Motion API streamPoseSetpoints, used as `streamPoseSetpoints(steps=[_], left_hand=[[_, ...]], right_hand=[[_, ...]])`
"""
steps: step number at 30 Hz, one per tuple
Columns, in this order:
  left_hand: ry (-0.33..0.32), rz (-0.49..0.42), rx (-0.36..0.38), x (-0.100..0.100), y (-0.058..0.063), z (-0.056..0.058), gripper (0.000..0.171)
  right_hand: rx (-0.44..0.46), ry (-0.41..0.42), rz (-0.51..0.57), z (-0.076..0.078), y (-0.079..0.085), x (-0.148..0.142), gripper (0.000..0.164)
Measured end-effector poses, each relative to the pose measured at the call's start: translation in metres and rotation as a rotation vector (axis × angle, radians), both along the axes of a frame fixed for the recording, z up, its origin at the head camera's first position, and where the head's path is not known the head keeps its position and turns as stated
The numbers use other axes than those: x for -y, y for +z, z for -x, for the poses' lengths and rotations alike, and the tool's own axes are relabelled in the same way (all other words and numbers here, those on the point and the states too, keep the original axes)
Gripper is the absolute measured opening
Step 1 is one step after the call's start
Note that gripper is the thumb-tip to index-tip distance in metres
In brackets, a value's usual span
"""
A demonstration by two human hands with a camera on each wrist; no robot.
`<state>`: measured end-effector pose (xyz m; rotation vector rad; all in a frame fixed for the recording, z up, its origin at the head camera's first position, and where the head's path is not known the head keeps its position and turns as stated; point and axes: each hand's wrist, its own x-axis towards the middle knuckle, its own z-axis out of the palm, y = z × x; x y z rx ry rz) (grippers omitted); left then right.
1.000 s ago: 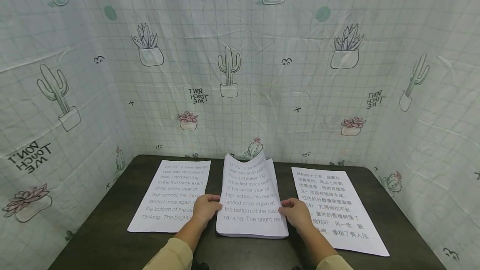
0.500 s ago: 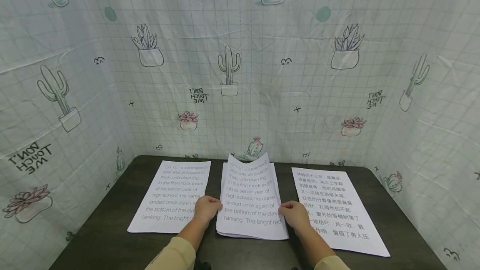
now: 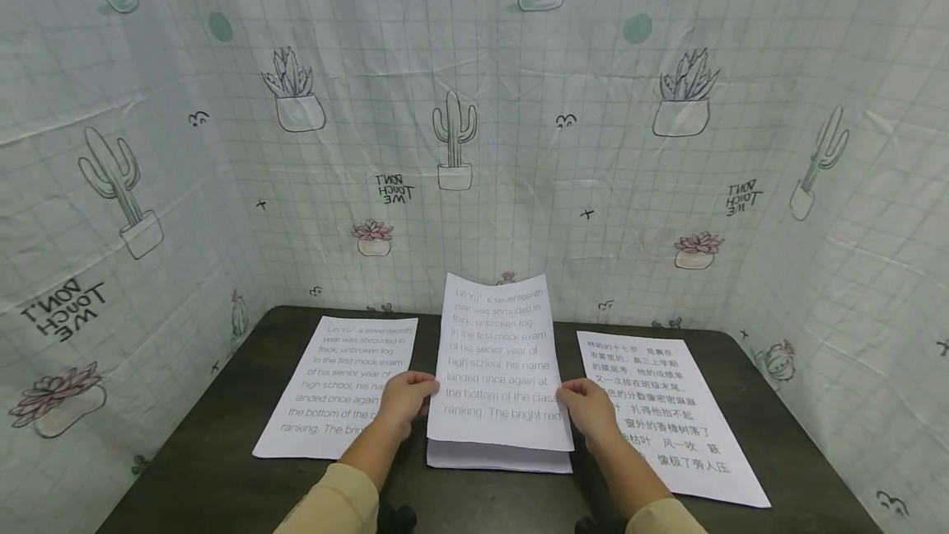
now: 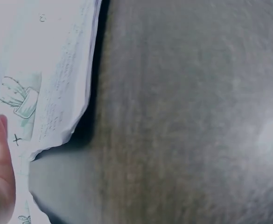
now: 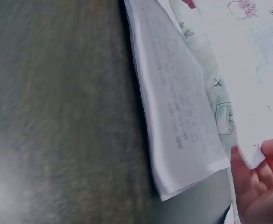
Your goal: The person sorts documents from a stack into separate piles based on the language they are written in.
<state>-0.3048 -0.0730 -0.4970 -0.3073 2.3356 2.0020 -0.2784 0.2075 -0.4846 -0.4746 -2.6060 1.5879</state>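
Both hands hold a printed English sheet of paper (image 3: 498, 353) by its side edges, raised over a stack of paper (image 3: 498, 458) at the table's middle. My left hand (image 3: 406, 402) pinches the left edge, and my right hand (image 3: 589, 412) pinches the right edge. The sheet's far end curls upward against the backdrop, while its near edge hangs above the stack's front. In the right wrist view, thumb and fingers of the right hand (image 5: 262, 184) grip the sheet's edge, with the stack (image 5: 173, 102) beneath. The left wrist view catches only part of the left hand (image 4: 0, 172).
Another English-printed sheet (image 3: 334, 386) lies to the left, partly behind the left forearm. At right lies a sheet with Chinese text (image 3: 667, 410), partly covered by the right hand. A cactus-print cloth (image 3: 504, 155) surrounds the dark table (image 3: 200, 452) on three sides.
Both hands have risen slightly and moved away from me with the top sheet. It has come up off the stack, whose front now shows below it. The side papers have not moved.
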Motion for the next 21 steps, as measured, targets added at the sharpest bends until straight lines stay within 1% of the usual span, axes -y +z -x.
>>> streamPoseSetpoints(steps=[3,5,11,15,21], left_hand=[[-0.020,-0.049,0.004,0.004,0.003,0.000,0.026],[-0.028,-0.072,-0.010,0.007,0.005,0.001,0.028],[-0.032,-0.145,-0.027,0.015,0.010,0.004,0.034],[-0.033,-0.165,-0.017,0.021,0.013,0.005,0.039],[-0.043,-0.194,-0.026,0.034,0.015,0.003,0.044]], right_hand=[[-0.003,0.023,0.036,0.003,0.003,0.001,0.032],[-0.012,0.042,0.063,0.004,0.006,0.001,0.033],[-0.002,0.077,0.135,0.008,0.014,0.004,0.041],[-0.002,0.096,0.180,0.009,0.019,0.009,0.045],[-0.012,0.137,0.278,0.010,0.022,0.020,0.052]])
